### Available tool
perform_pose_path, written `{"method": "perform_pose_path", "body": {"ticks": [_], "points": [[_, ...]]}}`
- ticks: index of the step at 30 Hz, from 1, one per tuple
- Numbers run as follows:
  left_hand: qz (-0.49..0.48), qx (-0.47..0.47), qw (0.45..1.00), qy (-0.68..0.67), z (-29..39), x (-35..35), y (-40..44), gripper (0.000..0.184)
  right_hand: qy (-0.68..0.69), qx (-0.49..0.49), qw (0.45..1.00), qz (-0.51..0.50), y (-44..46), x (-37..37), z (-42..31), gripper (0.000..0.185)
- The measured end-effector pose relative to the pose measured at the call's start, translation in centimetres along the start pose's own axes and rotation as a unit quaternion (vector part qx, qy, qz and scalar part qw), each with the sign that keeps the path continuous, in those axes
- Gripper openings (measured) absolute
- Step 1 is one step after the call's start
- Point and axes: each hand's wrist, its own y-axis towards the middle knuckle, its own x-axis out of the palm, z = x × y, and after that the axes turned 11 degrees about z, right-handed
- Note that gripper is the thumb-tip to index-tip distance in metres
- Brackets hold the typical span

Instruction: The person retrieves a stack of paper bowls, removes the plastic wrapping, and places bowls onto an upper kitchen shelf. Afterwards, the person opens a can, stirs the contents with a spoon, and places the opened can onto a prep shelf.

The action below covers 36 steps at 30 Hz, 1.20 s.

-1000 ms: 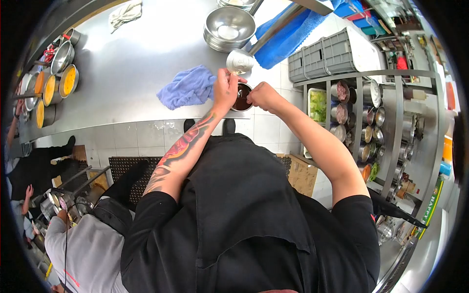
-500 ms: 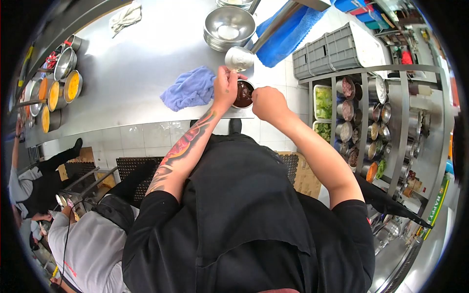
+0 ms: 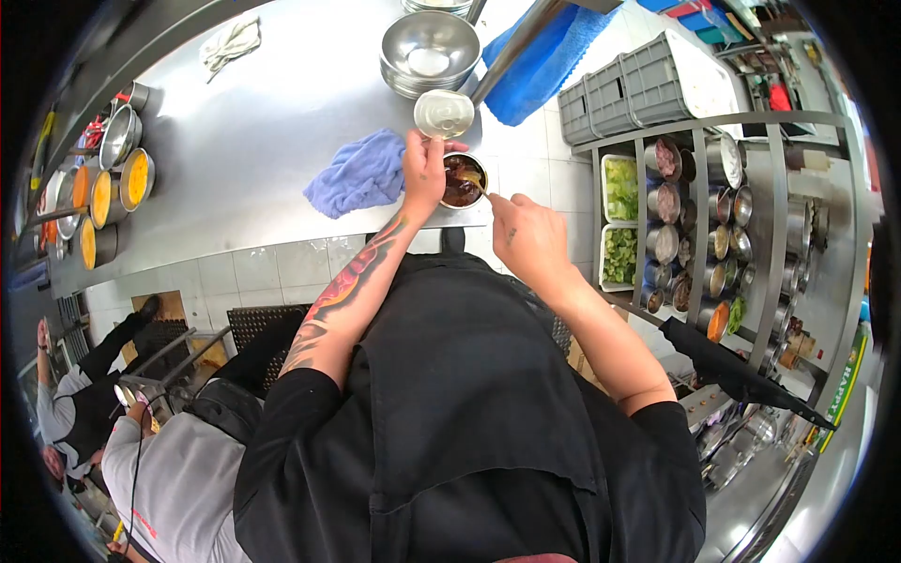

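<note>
My left hand (image 3: 424, 174) is closed at the far side of a round can (image 3: 443, 199) of dark brown sauce, its thumb against a pale metal can lid (image 3: 444, 114) with a pull tab. I cannot tell whether the lid is still joined to the can. In my right hand (image 3: 531, 236) is the handle of a small spoon (image 3: 480, 186), whose end dips into the sauce; the bowl of the spoon is mostly hidden. A crumpled lilac cloth (image 3: 357, 174) lies on the steel table just left of my left hand.
Stacked steel bowls (image 3: 430, 52) stand behind the lid, near a metal post and a blue towel (image 3: 535, 70). Pots of yellow liquid (image 3: 138, 178) line the left end. Right are a grey crate (image 3: 624, 89) and a rack of ingredient tins (image 3: 718, 230). A co-worker in grey (image 3: 183, 469) is behind left.
The lid has tipped so its tabbed face shows more. My right hand has drawn back and down from the can, bringing the spoon into view.
</note>
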Motion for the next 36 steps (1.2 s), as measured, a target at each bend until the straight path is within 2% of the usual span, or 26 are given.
{"method": "perform_pose_path", "body": {"ticks": [2, 11, 15, 18, 21, 23, 26, 31, 34, 36], "points": [[0.000, -0.002, 1.000, -0.009, 0.1, 0.1, -0.1, 0.020, 0.016, 0.013, 1.000, 0.011, -0.7, 0.0, 0.2, 0.025], [-0.009, -0.004, 1.000, -0.010, 0.3, -0.1, -0.1, 0.022, 0.052, -0.040, 0.994, 0.090, -1.6, 2.4, 2.1, 0.026], [-0.008, -0.006, 0.999, -0.030, 0.2, -0.1, -0.2, 0.022, 0.062, -0.055, 0.992, 0.091, -0.9, 3.9, 3.0, 0.027], [-0.005, 0.018, 1.000, -0.002, -0.3, -0.2, -0.1, 0.022, 0.062, -0.065, 0.994, 0.067, 0.4, 4.5, 2.9, 0.028], [-0.004, 0.031, 0.999, 0.036, -0.5, -0.3, 0.0, 0.021, 0.032, -0.074, 0.996, 0.030, 2.2, 5.5, 2.6, 0.022], [-0.003, 0.032, 0.999, 0.043, -0.5, -0.2, -0.1, 0.021, 0.004, -0.082, 0.996, -0.047, 3.5, 6.4, 2.6, 0.013], [0.001, 0.029, 0.998, 0.050, -0.4, -0.1, 0.0, 0.020, 0.010, -0.091, 0.992, -0.089, 5.0, 8.0, 2.4, 0.009], [0.007, 0.017, 0.998, 0.061, 0.0, 0.0, -0.1, 0.020, 0.010, -0.068, 0.994, -0.091, 6.2, 7.6, 1.4, 0.011], [0.012, 0.052, 0.997, 0.051, -0.2, 0.0, 0.0, 0.019, 0.031, -0.046, 0.995, -0.087, 6.9, 5.6, 0.9, 0.011], [0.013, 0.024, 0.997, 0.075, 0.2, -0.1, -0.1, 0.020, 0.034, -0.025, 0.994, -0.097, 7.0, 4.7, 1.0, 0.011]]}}
